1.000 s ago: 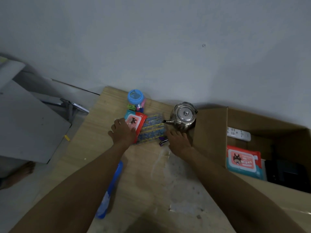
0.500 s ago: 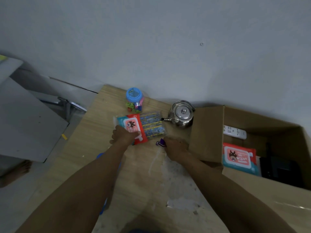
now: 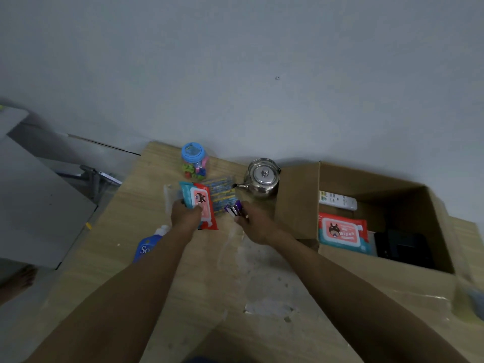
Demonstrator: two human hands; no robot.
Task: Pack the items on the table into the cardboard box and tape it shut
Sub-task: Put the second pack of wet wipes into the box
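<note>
Readable text: "Wipes" on the second wipes pack [image 3: 341, 229] inside the box [image 3: 296, 203], below a cartoon animal face. White "So…" shows on the blue bottle [image 3: 146, 247] lying near-left on the table [image 3: 117, 231]; the rest is cut off by the left forearm. The remote [image 3: 337, 200] at the box's far side has button markings, too small to read.

Left hand [image 3: 184, 214] grips the wipes pack [image 3: 199, 203] by its near end, thumb on top. The pack has the same animal logo, its text is blurred, and it looks raised and tilted. Right hand [image 3: 255, 224] has its fingers curled round a small purple item [image 3: 234, 208] just right of that pack; can't tell what it is.

A striped packet [image 3: 222, 196] lies flat behind both. The kettle [image 3: 263, 179] stands just beside the box's left wall, spout pointing left. A blue-lidded jar [image 3: 194, 162] sits far-left with coloured bits inside. A black item [image 3: 403, 247] is in the box, right side.

Vs 0.5 s ago: the wipes pack was flat under the left hand and is now up. The purple item was at tabletop level and is now lifted. The bottle lettering is newly exposed.
</note>
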